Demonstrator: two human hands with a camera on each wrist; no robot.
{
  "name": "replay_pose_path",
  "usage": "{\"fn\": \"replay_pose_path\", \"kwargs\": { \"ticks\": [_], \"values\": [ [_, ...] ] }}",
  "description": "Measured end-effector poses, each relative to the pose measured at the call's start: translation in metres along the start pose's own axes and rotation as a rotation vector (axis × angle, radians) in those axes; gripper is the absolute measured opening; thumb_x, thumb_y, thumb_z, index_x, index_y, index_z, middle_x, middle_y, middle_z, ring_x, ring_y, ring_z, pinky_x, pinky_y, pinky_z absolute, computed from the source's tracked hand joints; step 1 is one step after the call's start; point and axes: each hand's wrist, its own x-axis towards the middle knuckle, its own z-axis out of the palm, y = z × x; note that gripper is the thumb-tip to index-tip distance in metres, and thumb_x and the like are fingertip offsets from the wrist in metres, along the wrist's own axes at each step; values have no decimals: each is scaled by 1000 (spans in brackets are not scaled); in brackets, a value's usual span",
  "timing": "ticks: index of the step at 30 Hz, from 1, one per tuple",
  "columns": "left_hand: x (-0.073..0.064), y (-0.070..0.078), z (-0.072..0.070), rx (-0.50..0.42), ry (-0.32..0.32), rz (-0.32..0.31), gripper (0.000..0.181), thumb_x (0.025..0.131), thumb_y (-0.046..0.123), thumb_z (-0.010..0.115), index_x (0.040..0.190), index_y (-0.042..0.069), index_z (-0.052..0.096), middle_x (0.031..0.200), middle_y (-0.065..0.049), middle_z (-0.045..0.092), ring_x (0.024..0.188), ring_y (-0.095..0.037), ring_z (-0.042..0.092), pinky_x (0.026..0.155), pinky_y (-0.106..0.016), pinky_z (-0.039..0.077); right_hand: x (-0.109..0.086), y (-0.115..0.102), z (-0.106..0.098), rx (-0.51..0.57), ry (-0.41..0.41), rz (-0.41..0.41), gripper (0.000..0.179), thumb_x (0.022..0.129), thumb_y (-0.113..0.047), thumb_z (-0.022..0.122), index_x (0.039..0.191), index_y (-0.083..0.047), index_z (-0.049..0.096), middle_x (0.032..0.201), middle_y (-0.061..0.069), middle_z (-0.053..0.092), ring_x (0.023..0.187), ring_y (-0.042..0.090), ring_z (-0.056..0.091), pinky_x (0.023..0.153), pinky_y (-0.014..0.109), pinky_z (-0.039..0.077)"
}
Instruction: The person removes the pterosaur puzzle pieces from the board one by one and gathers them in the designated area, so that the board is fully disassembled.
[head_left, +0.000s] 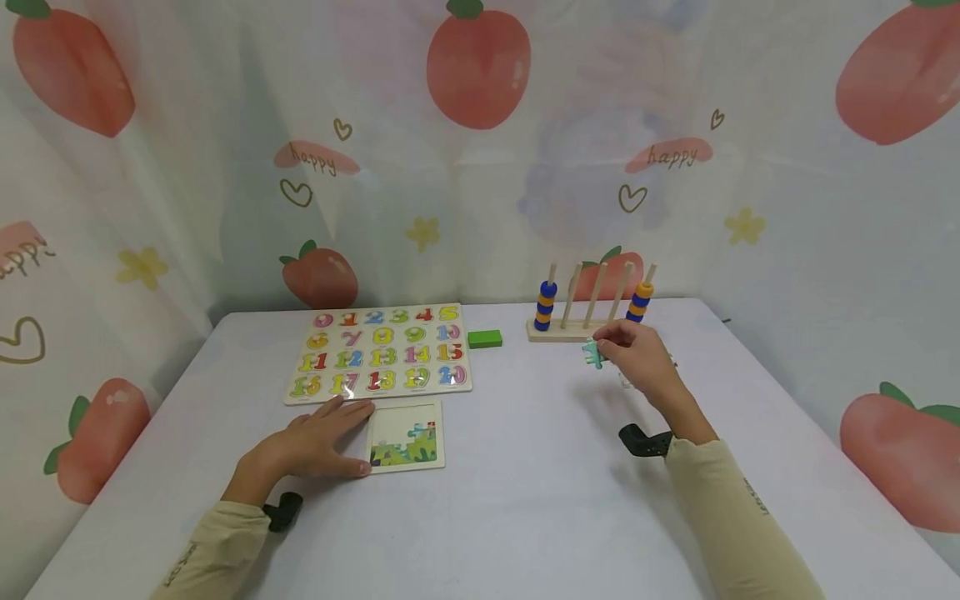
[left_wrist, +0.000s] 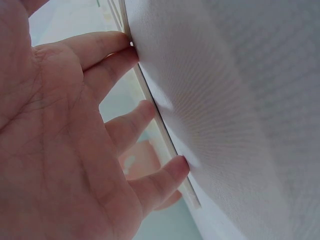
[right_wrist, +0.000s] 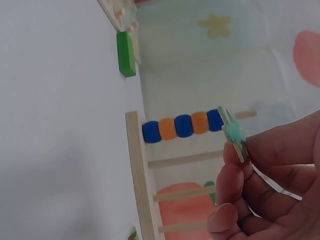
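My right hand [head_left: 637, 358] is raised over the right side of the table, pinching a light-green jigsaw piece [head_left: 593, 353] between thumb and fingertips. In the right wrist view the jigsaw piece [right_wrist: 233, 131] is seen almost edge-on. On the left, my left hand [head_left: 318, 442] lies with fingers spread at the left side of a small square puzzle tray [head_left: 442, 437]. Green and blue pieces fill the lower part of that tray, and its upper left shows bare. In the left wrist view, straight fingers [left_wrist: 135, 120] of the left hand reach a thin board edge.
A wooden number board [head_left: 288, 399] lies just beyond the left hand. Beside it is a green block [head_left: 485, 339]. A bead rack [head_left: 536, 335] with blue and orange beads on its outer pegs stands behind the right hand. Small pieces [head_left: 626, 382] lie partly hidden under that hand.
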Motion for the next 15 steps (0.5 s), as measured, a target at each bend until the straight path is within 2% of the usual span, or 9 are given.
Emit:
{"fn": "replay_pose_path", "kwargs": {
  "ticks": [3, 7, 15],
  "values": [
    [0, 1, 0, 0, 0, -4, 98, 89, 46, 86, 166, 10, 39, 172, -18, 33, 160, -49, 12, 119, -80, 15, 1, 4, -9, -7, -1, 19, 27, 112, -11, 56, 130, 8, 62, 126, 25, 64, 112, 35, 62, 87, 17, 53],
    [0, 1, 0, -3, -5, -12, 98, 89, 46, 86, 167, 11, 39, 172, -18, 32, 160, -49, 11, 120, -79, 15, 2, 15, -18, -26, 5, 42, 28, 113, -12, 54, 131, 9, 61, 133, 28, 61, 116, 36, 59, 96, 28, 55],
    [0, 2, -1, 2, -3, -16, 99, 88, 46, 87, 167, 12, 39, 172, -16, 32, 160, -48, 11, 121, -77, 14, 4, 32, -33, -48, 50, 94, 32, 113, -12, 50, 133, 11, 60, 137, 31, 57, 117, 41, 56, 100, 45, 54]
  ]
}}
